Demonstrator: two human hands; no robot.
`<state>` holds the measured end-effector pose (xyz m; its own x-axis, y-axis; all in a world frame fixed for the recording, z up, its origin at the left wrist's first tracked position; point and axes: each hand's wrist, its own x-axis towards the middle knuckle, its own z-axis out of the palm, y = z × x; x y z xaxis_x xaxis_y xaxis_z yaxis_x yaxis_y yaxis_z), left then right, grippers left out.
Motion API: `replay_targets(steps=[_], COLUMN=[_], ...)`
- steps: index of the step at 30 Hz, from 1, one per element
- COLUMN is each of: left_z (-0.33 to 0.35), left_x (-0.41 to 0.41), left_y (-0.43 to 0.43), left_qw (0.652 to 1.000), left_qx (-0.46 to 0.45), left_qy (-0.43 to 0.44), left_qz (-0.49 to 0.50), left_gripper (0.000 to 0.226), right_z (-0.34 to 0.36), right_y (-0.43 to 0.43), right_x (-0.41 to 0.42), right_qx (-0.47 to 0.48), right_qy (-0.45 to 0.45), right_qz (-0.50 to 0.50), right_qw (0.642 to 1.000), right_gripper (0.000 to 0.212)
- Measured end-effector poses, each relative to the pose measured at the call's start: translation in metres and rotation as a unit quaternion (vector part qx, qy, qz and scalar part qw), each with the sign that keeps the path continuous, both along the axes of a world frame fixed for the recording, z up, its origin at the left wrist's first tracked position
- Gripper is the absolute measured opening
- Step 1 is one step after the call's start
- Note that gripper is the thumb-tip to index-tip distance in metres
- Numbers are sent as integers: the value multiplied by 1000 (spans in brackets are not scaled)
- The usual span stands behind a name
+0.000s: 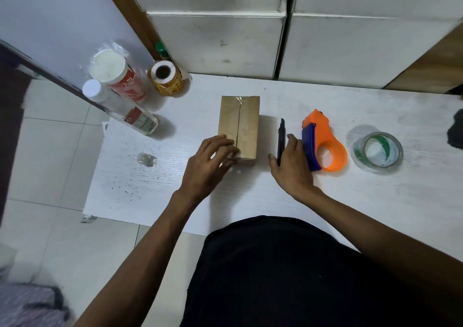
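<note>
While seated at the white table, holds two things. With the left hand grips the near end of the box: fingers curled over the top beside the middle seam, thumb at the near face. Box place: middle of the table, long side pointing away, flaps closed, a bit of clear tape shining at the far end of the seam.

With the right hand pinches the knife at its near end, thumb on the left of it, fingers on the right. Knife place: just right of the box, apart from it, tip pointing away; cannot tell if lifted or lying on the table.

Just beside the right hand, on its right, an orange and blue dispenser; cannot tell if touching the hand. Farther right, a clear tape roll, lying flat, apart from the dispenser. At the far left corner, a bottle, wrapped cups and a label roll, close together. Near the left edge, a small crumpled foil and dark crumbs.
</note>
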<state>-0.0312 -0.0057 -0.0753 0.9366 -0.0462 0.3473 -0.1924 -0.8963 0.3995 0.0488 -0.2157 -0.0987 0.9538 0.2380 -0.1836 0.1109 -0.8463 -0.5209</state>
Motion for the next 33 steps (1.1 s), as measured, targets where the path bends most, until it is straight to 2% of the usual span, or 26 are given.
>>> replay_targets(steps=[4,9,12,15,19,24,26,30,33], left_z=[3,5,7,8,15,50,73,118,142], left_x=[-3,-5,-9,-13,-12,1,11,29,40], left_y=[-5,-11,-12,-15,-20,-41,-51,-71,-85], left_qw=[1000,999,999,996,993,976,962,908,879], left_qx=[0,-4,-14,-39,-65,-177,-246,-382,-444], left_qy=[10,21,3,-29,-37,-52,-2,122,147], left_qz=[20,31,50,79,89,113,121,123,94], left_gripper=[22,37,40,40,36,18,15,21,29], right_z=[-4,-10,-11,-4,26,69,84,116,137], right_y=[9,14,13,8,5,4,2,-2,0], right_x=[10,21,21,14,2,2,1,-8,-13], right_qx=[-42,-85,-79,29,237,356,381,372,344], right_qy=[120,139,120,93,99,90,82,26,-25], right_qz=[-91,-92,-92,-135,-169,-150,-130,-27,14], right_qw=[988,982,985,986,952,918,911,928,939], right_gripper=[52,44,39,30,19,15,12,12,14])
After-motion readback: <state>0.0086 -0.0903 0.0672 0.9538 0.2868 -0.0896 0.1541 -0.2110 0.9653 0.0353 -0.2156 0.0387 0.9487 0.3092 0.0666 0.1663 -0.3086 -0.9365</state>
